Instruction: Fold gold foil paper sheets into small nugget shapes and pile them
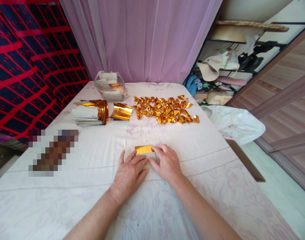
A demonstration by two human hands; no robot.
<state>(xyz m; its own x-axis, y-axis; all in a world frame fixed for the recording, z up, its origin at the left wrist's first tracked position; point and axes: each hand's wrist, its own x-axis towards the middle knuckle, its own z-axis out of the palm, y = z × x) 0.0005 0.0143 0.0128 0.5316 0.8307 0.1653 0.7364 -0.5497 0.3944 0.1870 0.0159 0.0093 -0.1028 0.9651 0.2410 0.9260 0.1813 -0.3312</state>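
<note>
A small sheet of gold foil paper [145, 149] lies on the bed-like covered surface in front of me, partly folded, with its grey-white back along the near side. My left hand [129, 173] rests palm down at its left and near edge, fingers stretched and spread, fingertips pressing on the paper. At the right end, my right hand [168, 163] has thumb and forefinger bent around the paper's edge, gripping it. Fingers cover parts of the fold. Beyond my hands lies a spread of folded gold paper pieces [167, 111], shaped like little ingots.
Left of the folded pieces are a curled gold sheet [122, 111] and a fanned stack of gold-and-white paper [89, 113]. Behind them stands a clear plastic bag [109, 86] of paper. A pixelated patch covers something at left. Purple curtain [142, 40] behind; shelves and a white bag [237, 123] at right.
</note>
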